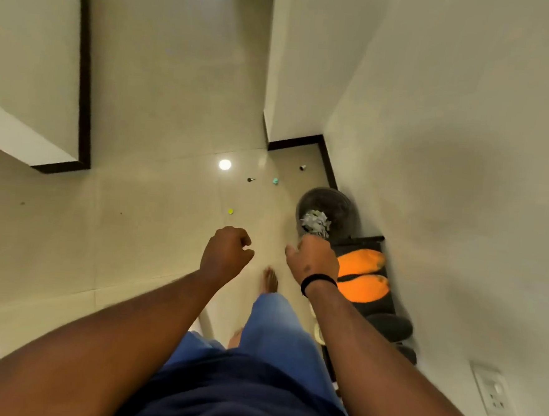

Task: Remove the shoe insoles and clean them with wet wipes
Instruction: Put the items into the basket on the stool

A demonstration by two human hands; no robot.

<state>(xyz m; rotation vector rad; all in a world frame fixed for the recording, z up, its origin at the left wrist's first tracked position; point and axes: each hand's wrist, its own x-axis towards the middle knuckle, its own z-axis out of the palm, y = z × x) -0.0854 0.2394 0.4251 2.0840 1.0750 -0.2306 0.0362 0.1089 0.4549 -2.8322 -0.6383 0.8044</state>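
Below us, the pale tiled floor (pixel 141 231) fills most of the view, with white walls (pixel 465 156) edged by dark skirting rising on the right and at the far left. Against the right wall stands a dark shoe rack (pixel 386 305); on it lie two orange shapes (pixel 361 275), side by side, which may be shoes or insoles, we cannot tell which. Darker shoes (pixel 391 326) sit on the rack nearer to us. Just beyond the rack stands a round grey bin (pixel 332 205) holding crumpled white paper (pixel 316 222). Our left hand (pixel 226 254) hangs over the floor with its fingers curled in and nothing in it. Our right hand (pixel 315 259), a black band (pixel 318 282) at its wrist, hovers by the bin's near edge; its fingers bend away from us, and we cannot tell whether they hold anything. A few small coloured bits (pixel 230 211) are scattered on the tiles beyond.
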